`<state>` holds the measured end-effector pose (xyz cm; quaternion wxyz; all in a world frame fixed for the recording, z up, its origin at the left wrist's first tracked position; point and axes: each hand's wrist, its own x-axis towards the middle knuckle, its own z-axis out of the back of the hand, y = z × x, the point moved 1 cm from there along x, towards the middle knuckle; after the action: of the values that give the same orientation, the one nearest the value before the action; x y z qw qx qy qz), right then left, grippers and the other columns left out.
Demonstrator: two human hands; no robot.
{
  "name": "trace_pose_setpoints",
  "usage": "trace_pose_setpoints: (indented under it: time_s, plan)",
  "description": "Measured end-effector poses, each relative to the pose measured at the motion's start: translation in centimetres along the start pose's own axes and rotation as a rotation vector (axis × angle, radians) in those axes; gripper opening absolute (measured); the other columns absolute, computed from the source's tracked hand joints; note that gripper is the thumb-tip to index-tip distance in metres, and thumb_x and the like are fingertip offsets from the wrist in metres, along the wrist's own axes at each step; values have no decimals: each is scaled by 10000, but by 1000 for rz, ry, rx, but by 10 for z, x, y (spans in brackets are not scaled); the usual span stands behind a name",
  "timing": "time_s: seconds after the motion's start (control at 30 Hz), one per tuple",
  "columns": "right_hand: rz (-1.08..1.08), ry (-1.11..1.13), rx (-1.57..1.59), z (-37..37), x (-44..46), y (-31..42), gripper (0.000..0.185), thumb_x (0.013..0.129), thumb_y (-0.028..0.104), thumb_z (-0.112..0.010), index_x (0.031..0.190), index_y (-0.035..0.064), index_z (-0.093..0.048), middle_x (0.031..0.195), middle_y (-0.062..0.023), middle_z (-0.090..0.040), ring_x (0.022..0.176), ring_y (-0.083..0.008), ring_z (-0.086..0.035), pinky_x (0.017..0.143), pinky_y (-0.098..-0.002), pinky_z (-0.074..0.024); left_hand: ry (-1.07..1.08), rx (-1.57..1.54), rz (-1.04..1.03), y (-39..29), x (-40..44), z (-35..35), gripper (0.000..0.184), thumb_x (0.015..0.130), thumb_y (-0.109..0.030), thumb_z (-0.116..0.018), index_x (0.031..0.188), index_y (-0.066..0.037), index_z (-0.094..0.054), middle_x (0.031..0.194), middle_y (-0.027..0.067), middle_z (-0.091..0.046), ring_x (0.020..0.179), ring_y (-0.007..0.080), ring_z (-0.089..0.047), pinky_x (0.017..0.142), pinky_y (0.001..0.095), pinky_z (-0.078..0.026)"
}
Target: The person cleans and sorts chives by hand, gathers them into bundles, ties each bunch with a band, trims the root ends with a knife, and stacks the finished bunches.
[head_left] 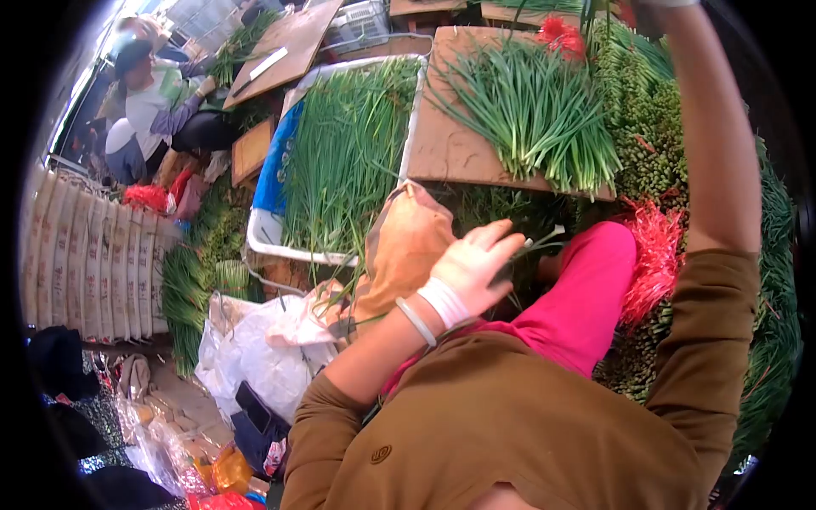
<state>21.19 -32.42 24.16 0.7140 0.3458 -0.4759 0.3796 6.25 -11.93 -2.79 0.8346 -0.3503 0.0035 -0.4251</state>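
Greens [544, 110] are lying on a board [463, 149] near the right hand [674, 2]
Left hand [478, 265] is hovering; whether either's fingers are grasping anything cannot be told.

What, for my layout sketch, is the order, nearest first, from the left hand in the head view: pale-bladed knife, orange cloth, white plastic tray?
1. Orange cloth, left of the left hand.
2. White plastic tray, farther, up and left.
3. Pale-bladed knife, upper left, beyond the tray.

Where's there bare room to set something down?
The board is bare at its lower left, between the white crate and the green stalks; the far board has bare surface right of the knife. Crowded: the crate of greens, and the right side's bundles and red strands.
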Motion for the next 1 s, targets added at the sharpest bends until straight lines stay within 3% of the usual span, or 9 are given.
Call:
trace_pose_setpoints:
  time_s: [0.03, 0.17, 0.27, 0.33, 0.53, 0.67, 0.73, 0.87, 1.0]
  plan:
    - [114, 54, -78, -3, -9, -10, 198, 741, 195, -667, 922, 115, -669, 771, -92, -618, 708, -215, -602, 636, -338, -501, 62, -39, -25, 3, 6, -6, 663, 662, -153, -742, 1269, -62, -491, 1341, 204, -440, 1190, 392, -462, 988, 422, -417]
    - [336, 525, -627, -41, -114, -66, 141, 693, 151, -680, 832, 139, -658, 732, -86, -603, 720, -251, -618, 621, -380, -516, 71, -215, 124, 29, 11, -2, 512, 755, -170, -693, 1232, -57, -545, 1298, 167, -508, 1189, 352, -485, 1006, 404, -409]
    - [78, 820, -315, -69, -262, -104, 49, 660, 138, -664, 673, 153, -619, 752, -52, -587, 708, -256, -599, 596, -385, -499, 86, -431, 449, 65, 6, 12, 424, 794, -135, -665, 1197, -40, -576, 1192, 119, -575, 1061, 221, -593, 869, 312, -495]
    - [-99, 1076, -277, -69, -332, -105, 67, 685, 156, -648, 751, 146, -645, 828, -69, -590, 796, -263, -610, 662, -390, -505, 5, -436, 466, 88, 11, 22, 394, 817, -107, -642, 1199, -30, -581, 1110, 95, -606, 981, 154, -616, 813, 267, -507]
    - [-144, 1075, -289, -60, -325, -94, 141, 674, 195, -665, 809, 158, -645, 903, -31, -575, 943, -220, -582, 763, -364, -459, 84, -617, 654, 167, 78, 20, 531, 855, -166, -618, 1313, 42, -450, 1227, 179, -572, 1080, 242, -595, 880, 340, -502]
    - [-122, 990, -469, -45, -303, -70, 654, 694, 277, -715, 1292, 135, -489, 1224, -67, -553, 1249, -252, -461, 942, -397, -416, 71, -664, 748, 217, 123, -14, 680, 834, -305, -659, 1367, 25, -396, 1278, 171, -544, 1046, 215, -579, 819, 314, -501]
    - [-190, 1003, -396, -20, -270, -57, 659, 728, 221, -688, 1329, 120, -438, 1308, -96, -510, 1264, -253, -454, 971, -398, -398, -25, -721, 775, 246, 135, -31, 658, 877, -302, -622, 1391, 19, -367, 1311, 150, -520, 1098, 216, -554, 857, 330, -483]
    - [-473, 775, -448, 51, -234, -85, 334, 790, 197, -649, 1108, 98, -623, 956, -134, -648, 863, -319, -631, 767, -398, -517, -135, -893, 909, 245, 161, -36, 748, 882, -367, -623, 1434, 2, -277, 1300, 121, -503, 1003, 208, -580, 756, 353, -494]
    - [-1004, 937, -562, 103, -266, -125, 273, 898, 274, -541, 1063, 94, -664, 1003, -147, -673, 935, -336, -632, 836, -412, -494, -216, -811, 870, 231, 197, -58, 823, 858, -437, -617, 1455, -10, -246, 1384, 157, -446, 1175, 268, -511, 918, 388, -441]
